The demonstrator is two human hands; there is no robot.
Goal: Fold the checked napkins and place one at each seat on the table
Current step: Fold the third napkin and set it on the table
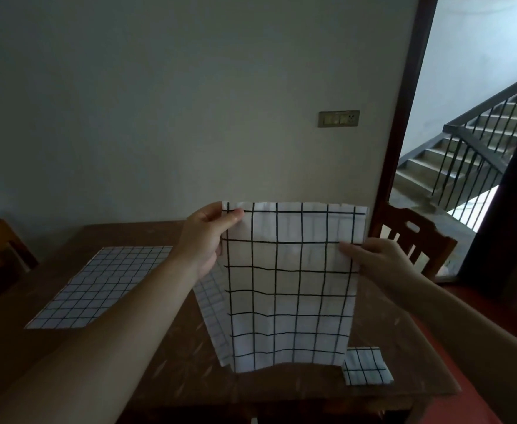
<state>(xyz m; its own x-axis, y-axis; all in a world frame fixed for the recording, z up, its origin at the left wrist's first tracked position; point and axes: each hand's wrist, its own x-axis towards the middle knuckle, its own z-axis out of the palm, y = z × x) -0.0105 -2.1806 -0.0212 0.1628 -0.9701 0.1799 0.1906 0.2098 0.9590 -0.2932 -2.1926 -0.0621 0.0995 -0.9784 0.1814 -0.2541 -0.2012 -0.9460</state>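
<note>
Checked napkin [287,286] hangs above the table [159,362]; left hand [208,237] and right hand [382,258] pinch its upper edges.

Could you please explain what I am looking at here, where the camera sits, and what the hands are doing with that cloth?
There is no machine: a person wears a camera on the head, looking forward and down, so both arms reach in from below. The left hand pinches the top corner of a checked napkin and the right hand grips its right edge, holding it up above a wooden table. On the table lie an unfolded napkin at left, another napkin partly hidden behind the held one, and a small folded napkin at right. A wooden chair stands beyond.
</note>
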